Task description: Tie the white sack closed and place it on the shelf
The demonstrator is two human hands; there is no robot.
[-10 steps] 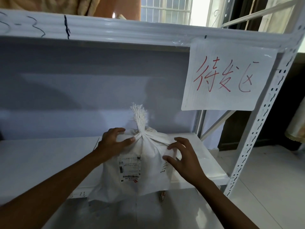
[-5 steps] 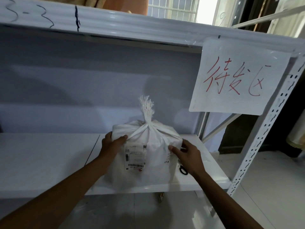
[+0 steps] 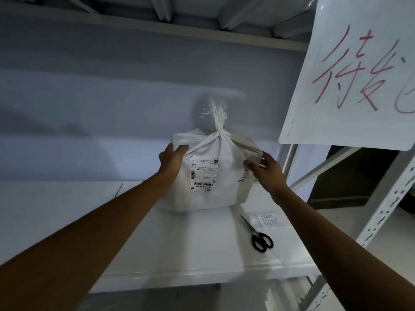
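Observation:
The white sack (image 3: 226, 187) stands upright deep on the white shelf (image 3: 179, 250), near the back wall. Its neck is tied into a knot with a frayed tuft (image 3: 217, 113) sticking up, and a shipping label with barcodes faces me. My left hand (image 3: 171, 161) presses against the sack's upper left side, thumb over the top edge. My right hand (image 3: 263, 169) grips the sack's upper right corner, fingers pinching the fabric.
Black-handled scissors (image 3: 258, 235) lie on the shelf to the right of the sack, beside a small printed label (image 3: 269, 219). A paper sign with red writing (image 3: 357, 70) hangs at the upper right. A perforated upright post (image 3: 381, 212) bounds the shelf's right end.
Both hands have pushed the sack from the shelf's front edge further back toward the wall. The scissors, partly hidden before, now lie in plain view. The camera has moved closer and lower.

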